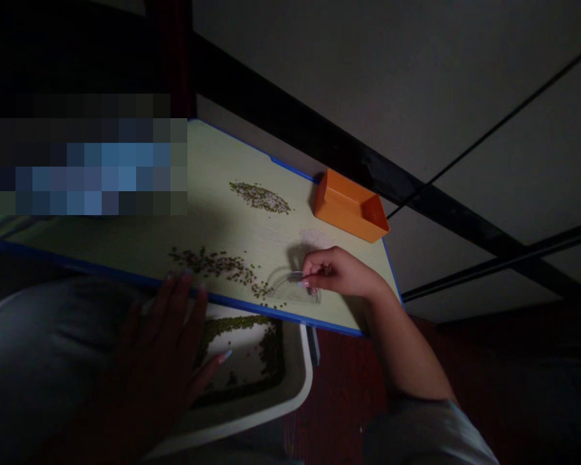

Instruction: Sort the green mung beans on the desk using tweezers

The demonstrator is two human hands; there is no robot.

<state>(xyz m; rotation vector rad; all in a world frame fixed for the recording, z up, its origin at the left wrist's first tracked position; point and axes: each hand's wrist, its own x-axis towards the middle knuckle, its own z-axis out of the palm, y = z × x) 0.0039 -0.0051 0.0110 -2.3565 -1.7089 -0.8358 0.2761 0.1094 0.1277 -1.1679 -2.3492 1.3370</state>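
My right hand [336, 274] pinches a transparent protractor [290, 287], standing with its flat side down on the pale, blue-edged tabletop [232, 242]. Just left of it lies a scattered strip of green beans [217, 263], mixed with small pale grains. Farther back is a second patch of mixed beans and grains [261, 197]. A pinkish-white patch of fine grains [317, 239] sits behind my right hand. My left hand [169, 329] is spread open at the table's front edge, over a white basin [306, 371] with many green beans inside. Its fingertips are near the strip.
An orange box [351, 213] stands at the table's back right corner. Behind the table are pale panels [310, 77] with dark strips. A blurred-out area covers the left. Dark red floor [339, 387] shows below the table on the right.
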